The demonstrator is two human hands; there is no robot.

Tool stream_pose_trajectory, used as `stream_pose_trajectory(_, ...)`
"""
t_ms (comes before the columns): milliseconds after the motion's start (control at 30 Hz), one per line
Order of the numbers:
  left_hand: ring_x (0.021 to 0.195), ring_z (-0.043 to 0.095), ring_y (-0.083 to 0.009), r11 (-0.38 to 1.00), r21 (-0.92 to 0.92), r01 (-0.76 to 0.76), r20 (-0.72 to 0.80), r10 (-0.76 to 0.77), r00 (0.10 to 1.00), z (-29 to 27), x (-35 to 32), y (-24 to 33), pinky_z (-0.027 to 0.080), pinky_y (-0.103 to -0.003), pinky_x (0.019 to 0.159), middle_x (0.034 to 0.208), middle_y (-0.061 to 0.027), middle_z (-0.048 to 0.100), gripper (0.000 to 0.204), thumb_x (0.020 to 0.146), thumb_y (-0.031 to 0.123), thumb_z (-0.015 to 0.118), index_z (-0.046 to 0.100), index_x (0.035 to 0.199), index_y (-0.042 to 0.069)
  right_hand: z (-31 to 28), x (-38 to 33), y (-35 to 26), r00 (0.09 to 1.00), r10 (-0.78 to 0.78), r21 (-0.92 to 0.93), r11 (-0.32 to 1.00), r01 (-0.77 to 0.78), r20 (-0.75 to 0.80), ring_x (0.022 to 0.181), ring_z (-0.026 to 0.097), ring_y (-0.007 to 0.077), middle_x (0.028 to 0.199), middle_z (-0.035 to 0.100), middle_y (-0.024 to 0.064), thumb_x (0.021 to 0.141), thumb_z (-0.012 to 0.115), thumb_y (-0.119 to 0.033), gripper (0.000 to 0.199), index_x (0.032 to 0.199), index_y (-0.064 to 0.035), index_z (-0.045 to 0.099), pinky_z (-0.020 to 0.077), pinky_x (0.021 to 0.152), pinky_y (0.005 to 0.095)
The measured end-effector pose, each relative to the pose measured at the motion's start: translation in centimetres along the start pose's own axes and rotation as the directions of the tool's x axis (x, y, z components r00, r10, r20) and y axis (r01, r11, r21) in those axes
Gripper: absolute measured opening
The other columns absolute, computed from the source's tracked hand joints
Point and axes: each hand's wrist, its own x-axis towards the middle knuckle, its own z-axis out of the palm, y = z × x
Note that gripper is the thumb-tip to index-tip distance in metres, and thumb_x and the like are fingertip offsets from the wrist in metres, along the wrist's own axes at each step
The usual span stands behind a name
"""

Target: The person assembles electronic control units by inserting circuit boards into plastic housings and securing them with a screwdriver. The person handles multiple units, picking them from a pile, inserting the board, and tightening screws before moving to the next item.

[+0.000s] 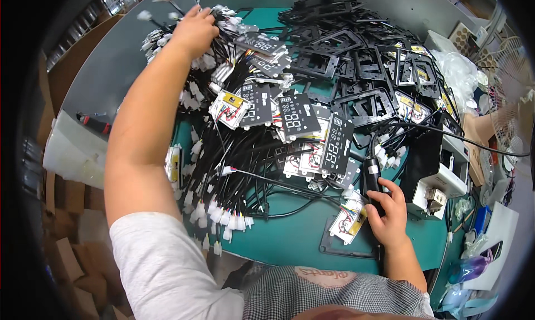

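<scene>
My left hand (195, 33) reaches far out to the back left, fingers curled round black cables with white plugs (161, 20) at the top of a large bundle; the fingertips are partly hidden. My right hand (389, 213) wraps round a black electric screwdriver (372, 174), held upright at the near right. Just left of it lies a white circuit board (346, 220) with coloured wires and a yellow part, over a black plastic frame (344, 252). Several display boards (298, 116) with dark faces are piled in the middle, their cables trailing left and toward me.
Black plastic frames (365, 105) are heaped at the back right. A black-and-white box-shaped device (437, 181) stands right of my right hand. A red-and-black hand tool (95, 123) lies at the left edge. Clear plastic bags (457, 75) and a fan (510, 69) are at far right.
</scene>
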Motion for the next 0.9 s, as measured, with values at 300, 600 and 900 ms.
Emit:
stream_pose_trajectory(300, 0.094, 0.063, -0.0279, 0.798, 0.237, 0.553, -0.151, -0.532, 0.833, -14.7, -7.6, -10.5, 0.037, -0.044, 0.099, 0.091, -0.0095, 0.069, 0.016, 0.083, 0.021, 0.057, 0.071, 0.086, 0.015, -0.3, -0.4, -0.5, 1.0, -0.023, -0.025, 0.999, 0.023, 0.011, 0.105, 0.054, 0.0332, 0.121, 0.054, 0.0155, 0.068, 0.073, -0.011, 0.029, 0.097, -0.0076, 0.068, 0.0451, 0.09, 0.0407)
stream_pose_trajectory(600, 0.053, 0.05, -0.0116, 0.686, -0.66, 0.306, -0.189, -0.546, 0.816, -18.1, -14.8, -8.3, 0.043, -0.028, 0.05, 0.064, -0.0021, 0.054, 0.028, 0.091, 0.033, 0.052, 0.063, 0.092, 0.008, -2.1, -0.3, -2.8, 0.99, -0.129, 0.011, 0.992, 0.129, -0.059, 0.106, 0.055, 0.0335, 0.121, 0.055, 0.0161, 0.071, 0.073, -0.015, 0.034, 0.104, -0.0079, 0.066, 0.0452, 0.09, 0.0401)
stream_pose_trajectory(900, 0.038, 0.042, -0.0107, -0.232, -0.914, 0.334, 0.359, -0.075, 0.93, -23.4, -19.7, 6.6, 0.034, -0.025, 0.04, 0.049, 0.001, 0.042, 0.035, 0.093, 0.033, 0.053, 0.054, 0.074, 0.004, -3.3, 4.8, -11.5, 0.975, -0.159, 0.756, 0.616, 0.222, -0.157, 0.129, 0.042, 0.0343, 0.146, 0.029, 0.0192, 0.064, 0.084, -0.027, 0.108, 0.149, -0.0112, 0.019, 0.0432, 0.097, 0.0426)
